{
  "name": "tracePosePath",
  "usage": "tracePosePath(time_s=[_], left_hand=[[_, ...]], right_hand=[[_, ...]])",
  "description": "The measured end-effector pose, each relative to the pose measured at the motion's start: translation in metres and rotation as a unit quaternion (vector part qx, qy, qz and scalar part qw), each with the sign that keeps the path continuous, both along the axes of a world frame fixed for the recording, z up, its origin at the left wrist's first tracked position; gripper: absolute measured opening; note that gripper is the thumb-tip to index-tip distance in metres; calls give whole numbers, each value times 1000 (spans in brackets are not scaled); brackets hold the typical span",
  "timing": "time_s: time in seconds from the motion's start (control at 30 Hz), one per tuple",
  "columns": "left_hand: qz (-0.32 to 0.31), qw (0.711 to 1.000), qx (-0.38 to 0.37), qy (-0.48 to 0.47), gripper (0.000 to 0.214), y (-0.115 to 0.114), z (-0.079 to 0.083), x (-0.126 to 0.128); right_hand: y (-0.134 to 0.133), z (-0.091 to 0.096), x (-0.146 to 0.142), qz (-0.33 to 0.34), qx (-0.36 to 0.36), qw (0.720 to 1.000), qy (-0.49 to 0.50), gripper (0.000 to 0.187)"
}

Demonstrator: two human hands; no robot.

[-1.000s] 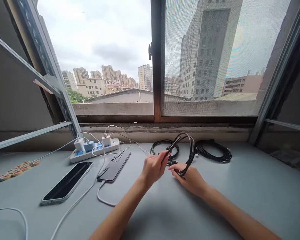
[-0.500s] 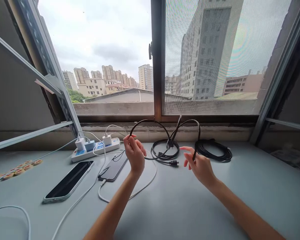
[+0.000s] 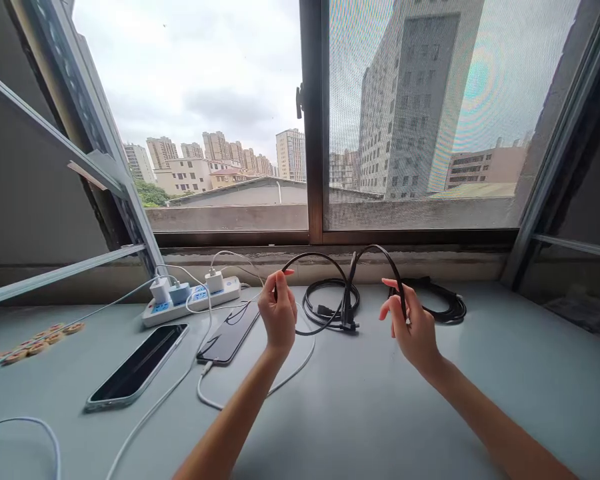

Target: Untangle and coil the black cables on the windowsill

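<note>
Left hand [image 3: 279, 317]: raised above the desk [image 3: 380, 413], fingers curled in, thumb and fingertips pinching a black cable [image 3: 349, 293]. Its forearm runs up and rightward from the bottom edge, wrist bent so the hand stands near upright. Right hand [image 3: 416, 333]: also up off the desk, forearm angling up and leftward from the bottom right corner. Cable passes between its thumb and fingers, gripped there; index finger points left, the others loosely bent. Hands are well apart, cable slung between them: one arc off each hand, crossing around a near-vertical doubled run in the middle, toward the window side of the desk.

Rest, left to right. Small round patterned pieces [image 3: 37, 342] in a cluster at far left. Phone with a clear-edged case [image 3: 137, 365], face up. White power strip [image 3: 153, 319] behind it carries three plugged-in adapters: white one [image 3: 161, 290], pale blue one [image 3: 179, 293] just beside it, second white one [image 3: 214, 281] further right. Dark phone [image 3: 229, 335] lies near the strip, white lead [image 3: 304, 367] in its near end. Coiled black lead [image 3: 325, 282] sits behind the held cable; overlap hides which plug ends belong to which. Larger black coil [image 3: 453, 310] lies beyond the right hand, partly covered by it.
</note>
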State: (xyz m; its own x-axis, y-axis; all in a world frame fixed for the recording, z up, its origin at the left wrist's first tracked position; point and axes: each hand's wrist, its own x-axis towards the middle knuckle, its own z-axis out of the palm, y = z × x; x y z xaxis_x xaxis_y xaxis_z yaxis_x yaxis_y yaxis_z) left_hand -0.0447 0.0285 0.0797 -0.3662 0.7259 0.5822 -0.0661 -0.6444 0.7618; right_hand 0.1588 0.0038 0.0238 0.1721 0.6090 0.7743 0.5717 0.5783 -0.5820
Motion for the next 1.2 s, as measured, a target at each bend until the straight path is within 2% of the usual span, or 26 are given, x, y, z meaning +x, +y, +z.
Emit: tracePosePath(time_s=[0.13,0.3,0.43,0.63,0.73,0.83,0.9,0.97,1.07,1.2], left_hand=[[-7,999,-8,32,36,-1,-2,1],[-17,998,-25,64,37,-4,-8,6],[-29,993,-27,113,36,-11,-11,13],[-34,978,33,204,27,-19,-20,18],[-36,948,135,286,17,-22,-29,19],[-96,892,234,374,25,-28,-40,24],[-141,872,245,401,33,-32,-47,30],[-153,867,238,410,36,-35,-53,35],[-135,856,251,432,33,-36,-57,38],[-86,824,284,483,35,-35,-57,36]], right_hand=[[-1,1,-1,13,-3,999,-45,31],[-3,-2,-8,90,-76,992,-40,31],[-6,-7,-16,140,-103,984,-27,33],[-11,-13,-25,209,-147,967,-17,33],[-12,-15,-27,244,-160,956,-1,39],[-13,-16,-28,296,-187,937,9,39],[-14,-18,-29,307,-187,933,14,34],[-15,-19,-28,290,-166,942,22,31],[-15,-18,-26,254,-137,957,42,29],[-14,-11,-19,217,-104,968,73,26]])
